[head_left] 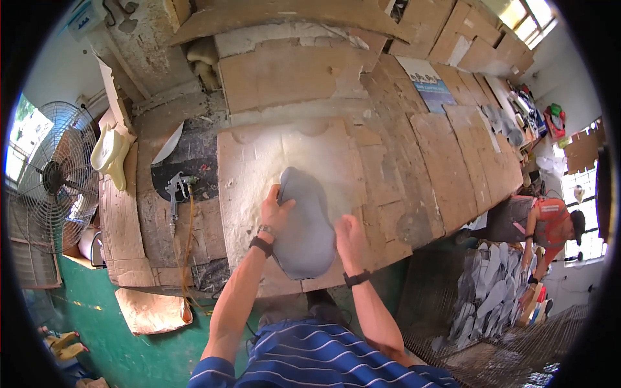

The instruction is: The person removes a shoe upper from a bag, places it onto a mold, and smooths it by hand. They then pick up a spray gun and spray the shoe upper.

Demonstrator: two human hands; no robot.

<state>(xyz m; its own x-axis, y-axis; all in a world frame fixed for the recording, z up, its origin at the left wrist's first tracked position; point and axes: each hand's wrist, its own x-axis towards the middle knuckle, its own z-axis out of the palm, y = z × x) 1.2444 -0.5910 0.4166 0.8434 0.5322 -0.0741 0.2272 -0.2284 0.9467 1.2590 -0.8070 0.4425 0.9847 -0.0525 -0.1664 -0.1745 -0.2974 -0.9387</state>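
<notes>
A grey, smooth insole-shaped pad point(304, 226), narrower toward its far end, is held over the near part of a powder-dusted cardboard sheet point(249, 161). My left hand point(275, 212) grips its left edge, thumb on top and the other fingers mostly out of sight beneath. At the right edge, my right hand point(349, 242) is closed with its fingers curled against the pad; its fingertips are hidden. Pale yellowish dust or overspray covers the cardboard around the pad's far end. To the left, a metal spray gun point(174, 191) with an orange hose point(189, 239) lies on a dark patch.
A large fan point(55, 168) stands at the left beside a cream moulded piece point(111, 155). Cardboard covers the long table point(446, 168). Grey pads point(503, 126) lie at its far right. Another person point(550, 223) bends over a rack of several grey insole-shaped pieces point(488, 284).
</notes>
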